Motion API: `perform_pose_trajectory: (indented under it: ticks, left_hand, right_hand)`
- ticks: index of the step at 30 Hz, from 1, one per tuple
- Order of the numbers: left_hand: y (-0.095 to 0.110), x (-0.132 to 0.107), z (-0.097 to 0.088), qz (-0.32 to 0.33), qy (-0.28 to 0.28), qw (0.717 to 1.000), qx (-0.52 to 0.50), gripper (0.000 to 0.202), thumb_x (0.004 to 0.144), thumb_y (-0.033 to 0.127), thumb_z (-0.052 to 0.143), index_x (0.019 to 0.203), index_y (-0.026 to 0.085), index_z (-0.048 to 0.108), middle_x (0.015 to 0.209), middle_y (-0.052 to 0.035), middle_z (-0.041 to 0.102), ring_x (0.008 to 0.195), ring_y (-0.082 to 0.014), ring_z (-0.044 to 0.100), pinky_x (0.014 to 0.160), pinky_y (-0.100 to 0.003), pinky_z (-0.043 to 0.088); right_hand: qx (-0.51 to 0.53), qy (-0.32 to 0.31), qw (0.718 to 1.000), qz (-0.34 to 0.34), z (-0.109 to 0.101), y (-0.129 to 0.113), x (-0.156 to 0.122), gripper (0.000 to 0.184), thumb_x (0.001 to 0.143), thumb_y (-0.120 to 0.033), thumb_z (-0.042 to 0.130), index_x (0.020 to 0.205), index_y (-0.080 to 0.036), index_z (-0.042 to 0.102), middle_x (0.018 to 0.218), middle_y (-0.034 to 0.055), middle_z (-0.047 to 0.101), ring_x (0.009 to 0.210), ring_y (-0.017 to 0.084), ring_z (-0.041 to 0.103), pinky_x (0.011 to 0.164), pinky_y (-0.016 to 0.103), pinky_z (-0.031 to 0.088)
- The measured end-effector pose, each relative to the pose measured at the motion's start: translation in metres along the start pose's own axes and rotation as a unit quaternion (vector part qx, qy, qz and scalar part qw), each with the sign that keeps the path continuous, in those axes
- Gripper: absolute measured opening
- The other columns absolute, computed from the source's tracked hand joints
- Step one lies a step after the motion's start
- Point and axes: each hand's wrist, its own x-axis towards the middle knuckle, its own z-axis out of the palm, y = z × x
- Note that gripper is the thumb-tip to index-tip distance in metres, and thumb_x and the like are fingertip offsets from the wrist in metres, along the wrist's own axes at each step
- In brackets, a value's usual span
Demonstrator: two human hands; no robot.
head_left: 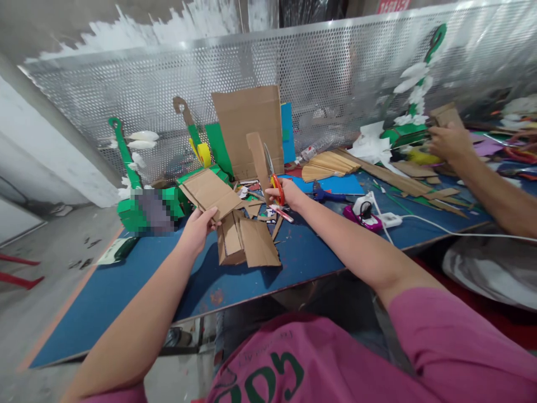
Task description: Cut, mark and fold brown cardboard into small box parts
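My left hand (201,224) grips a flat piece of brown cardboard (210,193) by its near edge, thumb on top. My right hand (290,193) is closed around the red and yellow handles of a pair of scissors (278,189), whose blades point up and away. Just left of the blades rises a narrow cardboard strip (258,159); I cannot tell whether my right hand touches it. Below my hands, a folded cardboard piece (260,243) lies on the blue table (168,280). Cardboard scraps (254,208) and a red and white tool (281,213) lie close by.
A large cardboard sheet (247,129) leans against the perforated metal screen (176,67). Green models with white pieces (126,157) stand at left and right. A glue gun (329,193) and power strip (364,217) with cable lie rightward. A co-worker's hand (451,137) holds cardboard.
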Motion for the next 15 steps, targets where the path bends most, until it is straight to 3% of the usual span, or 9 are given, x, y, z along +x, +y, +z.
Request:
perform_pose_trajectory:
  ticks: [3, 10, 15]
  left_hand:
    - [-0.001, 0.004, -0.003, 0.01, 0.009, 1.0, -0.014, 0.052, 0.072, 0.04, 0.092, 0.117, 0.023, 0.073, 0.109, -0.0036, 0.078, 0.067, -0.01, 0.068, 0.053, -0.019, 0.051]
    - [-0.001, 0.012, -0.006, 0.009, 0.057, 0.998, -0.03, 0.054, 0.068, 0.042, 0.094, 0.112, 0.022, 0.071, 0.098, 0.0, 0.073, 0.064, -0.0092, 0.065, 0.049, -0.018, 0.046]
    - [-0.003, 0.013, -0.005, 0.003, 0.042, 0.998, -0.035, 0.056, 0.069, 0.042, 0.094, 0.115, 0.022, 0.071, 0.097, 0.0, 0.073, 0.063, -0.0087, 0.065, 0.047, -0.016, 0.042]
  right_hand:
    - [0.01, -0.016, 1.0, 0.002, 0.002, 0.0, -0.002, 0.044, 0.075, -0.014, 0.099, 0.095, -0.019, 0.059, 0.07, -0.0052, 0.07, 0.056, 0.013, 0.071, 0.053, 0.022, 0.057]
    - [0.038, -0.055, 0.998, -0.003, 0.005, 0.007, -0.003, 0.053, 0.065, -0.023, 0.104, 0.095, -0.019, 0.06, 0.073, -0.0033, 0.071, 0.057, 0.017, 0.074, 0.048, 0.024, 0.057]
    - [0.039, -0.069, 0.997, -0.001, 0.01, 0.008, -0.006, 0.054, 0.062, -0.022, 0.105, 0.091, -0.02, 0.06, 0.074, -0.0042, 0.072, 0.055, 0.016, 0.074, 0.051, 0.024, 0.06]
